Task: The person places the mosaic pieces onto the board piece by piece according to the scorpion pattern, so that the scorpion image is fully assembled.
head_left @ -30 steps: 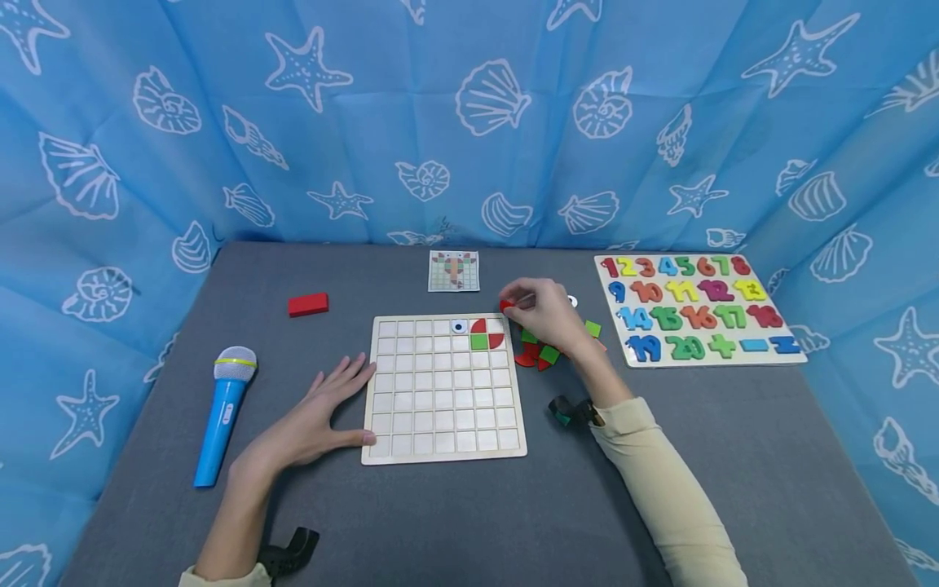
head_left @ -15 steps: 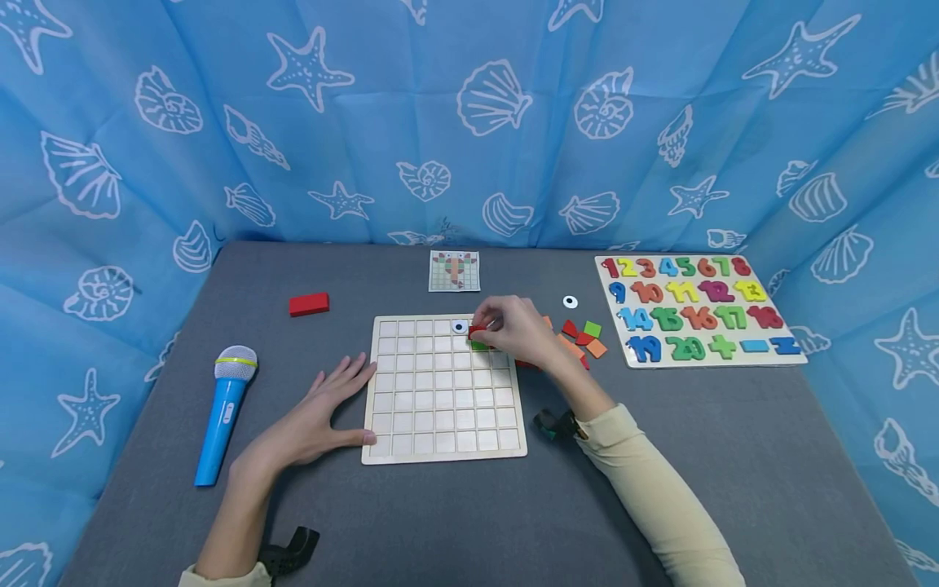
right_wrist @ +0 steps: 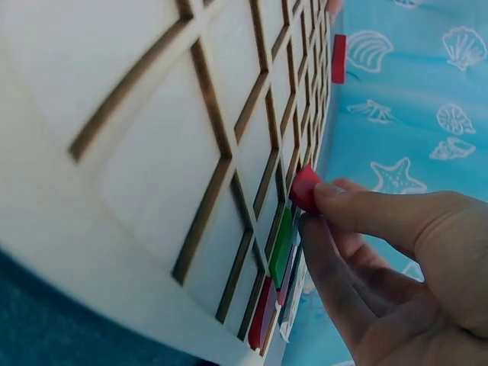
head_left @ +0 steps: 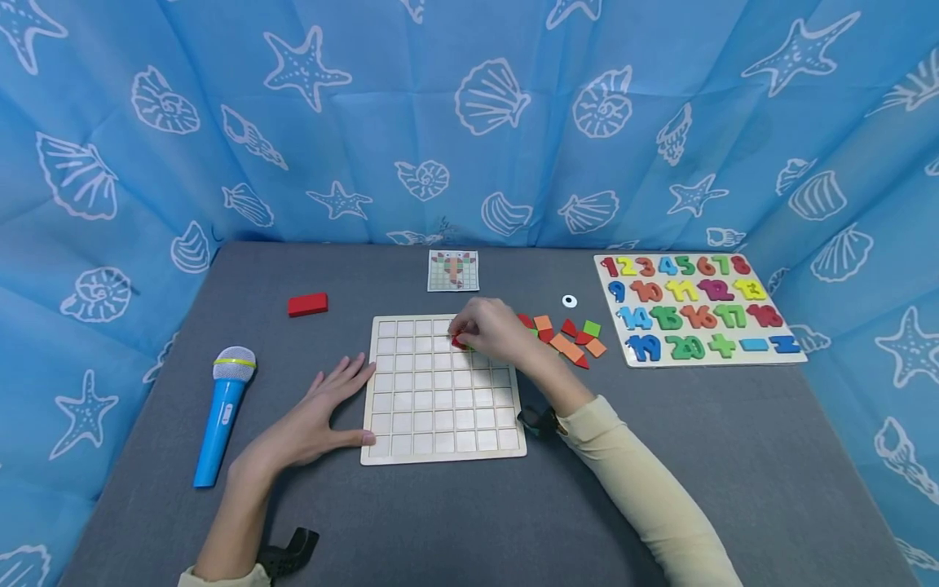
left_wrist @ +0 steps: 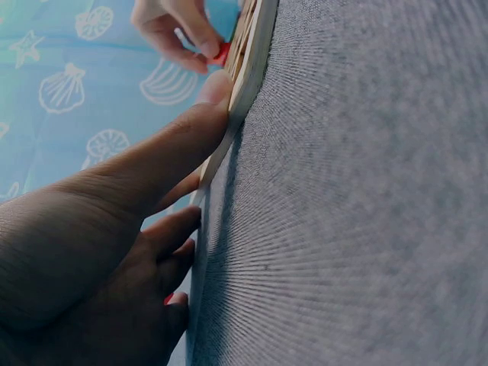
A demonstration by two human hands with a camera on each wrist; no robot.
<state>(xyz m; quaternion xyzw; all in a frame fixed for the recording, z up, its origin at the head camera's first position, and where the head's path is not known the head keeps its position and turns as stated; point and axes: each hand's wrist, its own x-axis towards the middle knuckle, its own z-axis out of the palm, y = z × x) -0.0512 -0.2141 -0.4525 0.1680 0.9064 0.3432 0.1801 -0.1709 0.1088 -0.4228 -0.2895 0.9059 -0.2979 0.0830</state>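
My right hand point(head_left: 493, 333) pinches a small red tile point(right_wrist: 305, 189) between thumb and fingertips, close over the upper part of a pale wooden grid board point(head_left: 433, 399). In the right wrist view a green tile point(right_wrist: 281, 245) and another red tile point(right_wrist: 263, 314) sit in the board's cells just beside the held one. The hand hides the board's upper right corner in the head view. Along the board's left edge, my left hand point(head_left: 323, 417) rests with fingers spread and fairly straight, thumb and fingertips touching the rim.
Loose red, orange and green tiles point(head_left: 566, 347) lie right of the board, with a white eye disc point(head_left: 569, 301) above. A pattern card point(head_left: 453, 271) lies behind. A number puzzle point(head_left: 693, 310) is at right; a toy microphone point(head_left: 225, 416) and red block point(head_left: 307, 305) are left.
My right hand has carried the red tile leftward from beside the loose tiles to over the board's upper cells. The left hand has stayed at the board's edge.
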